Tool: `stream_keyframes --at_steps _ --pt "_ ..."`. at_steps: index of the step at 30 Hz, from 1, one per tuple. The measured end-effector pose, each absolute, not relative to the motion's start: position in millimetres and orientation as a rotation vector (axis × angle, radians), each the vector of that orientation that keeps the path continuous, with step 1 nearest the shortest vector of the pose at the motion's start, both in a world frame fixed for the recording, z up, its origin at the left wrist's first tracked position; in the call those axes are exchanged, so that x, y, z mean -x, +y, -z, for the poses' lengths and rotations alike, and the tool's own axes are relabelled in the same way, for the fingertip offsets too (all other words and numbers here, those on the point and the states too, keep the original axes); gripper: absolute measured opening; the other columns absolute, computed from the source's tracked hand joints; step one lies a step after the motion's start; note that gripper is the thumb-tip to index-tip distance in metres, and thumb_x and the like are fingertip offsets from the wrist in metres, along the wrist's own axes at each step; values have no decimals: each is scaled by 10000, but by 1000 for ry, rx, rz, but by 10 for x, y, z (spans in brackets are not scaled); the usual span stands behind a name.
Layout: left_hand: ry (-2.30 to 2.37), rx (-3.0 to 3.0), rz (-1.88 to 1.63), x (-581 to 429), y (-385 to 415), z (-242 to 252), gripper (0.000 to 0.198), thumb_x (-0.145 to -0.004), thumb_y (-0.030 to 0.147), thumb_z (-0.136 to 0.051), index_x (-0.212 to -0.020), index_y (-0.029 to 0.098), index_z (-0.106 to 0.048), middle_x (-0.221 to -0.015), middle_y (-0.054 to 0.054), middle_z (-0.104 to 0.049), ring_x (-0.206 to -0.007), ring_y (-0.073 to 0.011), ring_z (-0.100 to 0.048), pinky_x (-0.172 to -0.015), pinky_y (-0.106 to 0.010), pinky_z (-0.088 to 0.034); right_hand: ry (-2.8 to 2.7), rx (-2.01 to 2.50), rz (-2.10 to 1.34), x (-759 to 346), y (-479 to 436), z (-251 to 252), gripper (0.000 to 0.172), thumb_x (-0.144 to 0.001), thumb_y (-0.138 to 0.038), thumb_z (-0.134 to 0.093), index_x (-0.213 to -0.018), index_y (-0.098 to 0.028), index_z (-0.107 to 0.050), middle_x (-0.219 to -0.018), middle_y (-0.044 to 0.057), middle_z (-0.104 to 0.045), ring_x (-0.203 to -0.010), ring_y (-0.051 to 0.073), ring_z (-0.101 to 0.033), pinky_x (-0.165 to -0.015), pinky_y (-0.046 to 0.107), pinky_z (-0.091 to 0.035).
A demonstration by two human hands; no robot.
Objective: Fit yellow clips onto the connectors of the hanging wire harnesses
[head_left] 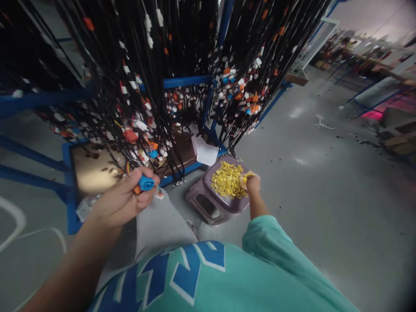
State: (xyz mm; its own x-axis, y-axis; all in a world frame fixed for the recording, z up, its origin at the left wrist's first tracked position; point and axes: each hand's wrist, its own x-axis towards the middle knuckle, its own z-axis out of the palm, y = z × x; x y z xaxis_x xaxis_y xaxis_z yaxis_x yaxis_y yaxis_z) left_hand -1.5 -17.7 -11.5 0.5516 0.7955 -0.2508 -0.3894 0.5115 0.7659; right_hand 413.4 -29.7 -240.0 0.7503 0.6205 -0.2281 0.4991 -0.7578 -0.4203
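Observation:
My left hand (130, 197) is closed around a blue connector (146, 183), its open face turned up. An orange part (137, 189) shows beside the blue one, between the fingers. Out to the right, my right hand (252, 184) reaches to the edge of a heap of small yellow plastic pieces (227, 180). Its fingers look pinched, with pale material around the tips and something yellow at them, probably one of those pieces. The heap lies on the top of a mauve plastic stool (208, 203).
Black cable bundles with white, orange and blue connectors (250, 104) hang from a blue metal rack (186, 82) ahead. White paper (207, 151) lies at the rack's base. Grey floor (312, 186) extends to the right, with small scraps and workbenches farther back.

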Motion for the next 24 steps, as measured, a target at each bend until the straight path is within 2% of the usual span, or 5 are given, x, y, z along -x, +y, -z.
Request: stream_keyframes --at_steps 5,10,14,19,24 --pt "601 -693 -771 45 -170 153 175 -651 263 -793 -748 153 -697 -691 -18 -675 -422 -37 -493 -377 -121 -425 -614 1892 -900 -3877 -372 2372 281 -918 -347 -503 -1089 -133 -563 -990 53 -612 -799 126 -607 -690 287 -532" --pt "525 -711 -755 76 -150 202 195 -676 293 -778 -771 145 -693 -690 -20 -663 -420 -31 -498 -375 -117 -441 -494 1257 -1294 -3303 -485 2405 72 -803 -226 -589 -795 -158 -565 -648 -26 -562 -505 40 -493 -449 118 -427" --pt "524 -717 -765 95 -184 192 189 -687 291 -769 -764 134 -700 -662 -17 -647 -418 -36 -518 -384 -116 -446 -437 992 -1567 -2863 -491 2398 54 -711 -141 -623 -709 -142 -569 -613 -20 -578 -466 24 -466 -415 93 -409" --pt "531 -725 -777 110 -231 161 200 -659 293 -788 -741 129 -708 -636 -16 -642 -412 -42 -523 -376 -114 -443 -388 880 -1788 -2582 -435 2362 39 -754 -121 -598 -782 -111 -624 -605 -5 -599 -426 21 -457 -366 87 -392" --pt "555 -704 -783 130 -242 159 204 -626 293 -808 -707 135 -709 -614 -21 -638 -388 -48 -507 -350 -121 -427 -366 872 -1821 -2503 -421 2273 122 -776 -52 -598 -878 -102 -639 -672 10 -651 -521 38 -599 -511 100 -520"
